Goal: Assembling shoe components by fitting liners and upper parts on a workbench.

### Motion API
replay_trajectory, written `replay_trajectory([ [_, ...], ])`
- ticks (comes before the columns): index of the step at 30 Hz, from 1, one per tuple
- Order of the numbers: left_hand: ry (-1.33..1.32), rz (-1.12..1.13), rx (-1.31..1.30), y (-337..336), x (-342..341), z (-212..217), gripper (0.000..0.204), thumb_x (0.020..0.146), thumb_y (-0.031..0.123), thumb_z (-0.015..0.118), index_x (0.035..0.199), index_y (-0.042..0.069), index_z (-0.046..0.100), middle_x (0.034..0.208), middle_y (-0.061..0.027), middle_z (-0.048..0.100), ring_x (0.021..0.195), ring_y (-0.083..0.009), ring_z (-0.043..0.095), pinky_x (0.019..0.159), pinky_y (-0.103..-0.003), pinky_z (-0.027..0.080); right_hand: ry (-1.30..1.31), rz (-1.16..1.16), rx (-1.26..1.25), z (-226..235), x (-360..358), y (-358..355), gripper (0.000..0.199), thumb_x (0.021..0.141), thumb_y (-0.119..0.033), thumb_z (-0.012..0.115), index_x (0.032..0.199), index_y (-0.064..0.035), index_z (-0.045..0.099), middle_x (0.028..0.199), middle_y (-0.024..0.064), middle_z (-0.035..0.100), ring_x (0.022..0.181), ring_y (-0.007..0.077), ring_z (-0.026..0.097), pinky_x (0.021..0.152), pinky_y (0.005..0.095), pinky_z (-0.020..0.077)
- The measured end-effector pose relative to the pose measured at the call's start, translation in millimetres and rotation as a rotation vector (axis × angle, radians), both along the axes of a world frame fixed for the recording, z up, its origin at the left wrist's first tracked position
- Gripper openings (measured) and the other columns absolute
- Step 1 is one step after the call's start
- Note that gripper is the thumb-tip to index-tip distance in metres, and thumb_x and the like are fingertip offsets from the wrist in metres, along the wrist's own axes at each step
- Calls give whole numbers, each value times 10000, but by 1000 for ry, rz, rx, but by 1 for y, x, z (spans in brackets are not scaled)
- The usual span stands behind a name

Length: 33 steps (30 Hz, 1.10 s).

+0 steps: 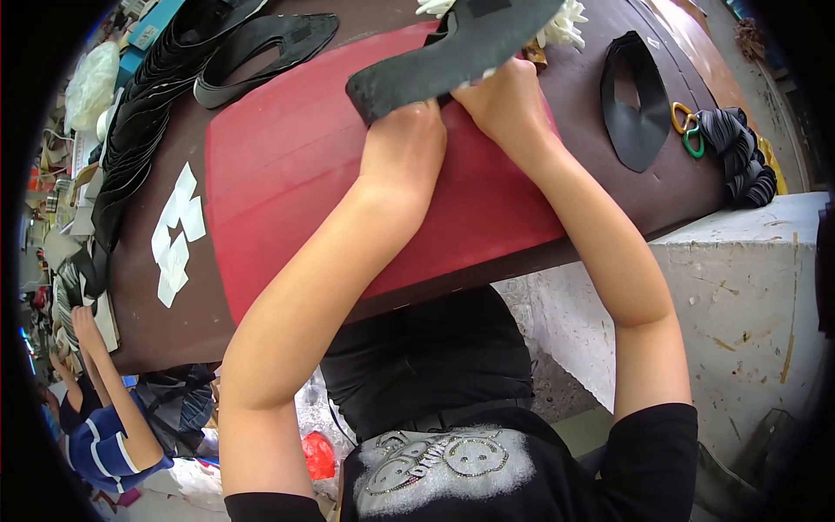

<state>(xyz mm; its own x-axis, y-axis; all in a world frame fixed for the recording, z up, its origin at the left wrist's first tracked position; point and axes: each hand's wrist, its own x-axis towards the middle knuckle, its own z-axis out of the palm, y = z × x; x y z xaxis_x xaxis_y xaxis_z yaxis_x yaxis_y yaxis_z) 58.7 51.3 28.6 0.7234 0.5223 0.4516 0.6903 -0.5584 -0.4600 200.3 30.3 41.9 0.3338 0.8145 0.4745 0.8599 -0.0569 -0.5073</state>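
At top centre, left hand (402, 143) and right hand (504, 100) pinch the black cut-out piece (452, 48); advisable to keep it flat on the red mat (287, 174).

A plain black cut piece (452, 52) sits in the left hand (402, 143) and right hand (503, 100). Under them lies a bright red mat (287, 174) on a dark brown table (148, 313). White square patches (177, 235) show on the left of the brown. To the right lies a black oval-holed piece (635, 104), then one yellow ring (680, 117) and one green ring (693, 142), beside a black stack (746, 157). Far left, more black pieces (148, 96). The co-worker's sleeve (104, 448) is blue with white stripes.
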Motion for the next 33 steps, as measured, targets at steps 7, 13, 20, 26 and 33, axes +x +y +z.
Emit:
replay_trajectory([
  [7,208,-32,-41,-8,7,41,116,810,93,576,757,55,673,759,-87,679,627,-227,603,548,-357,493,297,-54,-364,46,-11,1,276,747,-255,736,718,5,646,609,133,634,527,279,578,566,370,502],
  [13,141,-403,-402,-12,-168,98,118,789,100,576,710,63,656,655,-106,612,614,-280,594,627,-374,494,-273,428,105,97,-76,-77,169,792,-184,749,849,-39,683,738,53,668,657,171,618,647,281,511],
  [20,407,-212,-244,-71,-314,94,214,820,139,581,994,21,618,941,-106,655,900,-219,613,903,-328,456,-430,1081,32,63,-162,-61,400,784,-226,739,1136,-64,638,1035,50,665,977,213,602,858,323,496],
  [26,-8,-101,-286,-93,-352,62,306,845,135,605,1101,-32,621,959,-134,629,816,-234,583,872,-306,447,-459,1173,-23,58,-195,-44,358,815,-227,710,1125,-63,638,1052,41,661,949,205,603,836,321,499],
  [33,-275,-37,-344,-79,-337,43,364,800,124,675,1125,-29,616,914,-96,630,807,-206,579,774,-288,459,-574,1149,-91,54,-218,-32,272,820,-164,699,1068,-63,650,1036,46,661,839,185,575,769,302,493],
])
